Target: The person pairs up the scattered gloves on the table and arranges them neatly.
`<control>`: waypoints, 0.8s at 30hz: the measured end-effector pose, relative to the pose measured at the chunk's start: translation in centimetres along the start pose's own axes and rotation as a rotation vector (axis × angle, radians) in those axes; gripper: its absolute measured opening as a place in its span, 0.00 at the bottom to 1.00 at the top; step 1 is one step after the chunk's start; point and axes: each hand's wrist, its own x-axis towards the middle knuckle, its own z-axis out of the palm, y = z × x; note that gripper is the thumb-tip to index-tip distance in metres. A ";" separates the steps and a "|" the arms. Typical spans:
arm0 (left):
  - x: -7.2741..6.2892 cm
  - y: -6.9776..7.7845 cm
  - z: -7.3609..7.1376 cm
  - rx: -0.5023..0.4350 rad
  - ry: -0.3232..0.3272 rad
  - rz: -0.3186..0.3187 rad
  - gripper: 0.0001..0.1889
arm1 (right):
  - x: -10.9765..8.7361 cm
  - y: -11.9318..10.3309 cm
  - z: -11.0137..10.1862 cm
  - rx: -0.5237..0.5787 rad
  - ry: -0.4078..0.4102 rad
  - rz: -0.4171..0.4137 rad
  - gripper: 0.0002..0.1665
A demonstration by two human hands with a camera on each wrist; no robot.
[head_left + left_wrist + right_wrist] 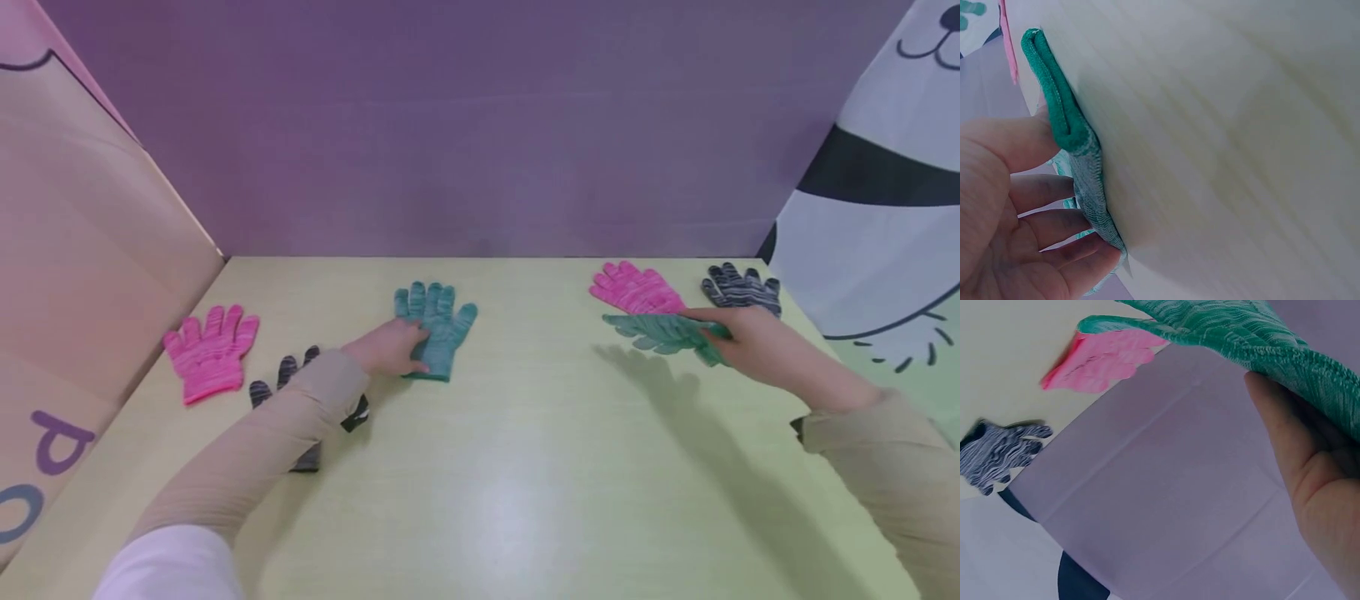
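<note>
Sleeved left hand (387,346), seemingly relaxed, touches teal glove (446,340); right hand (752,337) pinches green glove (660,329).

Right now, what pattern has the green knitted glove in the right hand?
The green knitted glove has pale streaks, clearest in the right wrist view.

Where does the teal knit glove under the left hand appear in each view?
Head: the teal knit glove lies left of centre, left hand on it.
Left wrist: left side, green cuff upward.
Right wrist: absent; another teal glove shows.
Shared landmark: purple backdrop, in all views.
</note>
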 end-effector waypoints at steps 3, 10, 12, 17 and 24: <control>0.0 -0.1 0.0 -0.003 0.000 -0.001 0.36 | 0.9 -0.6 -0.2 0.018 0.002 0.007 0.22; -0.2 0.0 -0.1 -0.009 -0.002 -0.001 0.36 | 3.4 -2.0 -0.3 0.063 0.018 0.001 0.23; -0.2 0.0 -0.1 -0.015 0.000 -0.006 0.36 | 4.2 -2.4 -0.2 0.081 0.037 0.001 0.23; -0.1 0.1 0.0 -0.029 0.015 -0.001 0.36 | 6.5 -3.6 -0.2 0.111 0.087 0.003 0.25; -0.1 -0.1 0.2 -0.024 0.018 -0.003 0.36 | 10.1 -5.7 0.8 0.192 0.119 -0.005 0.25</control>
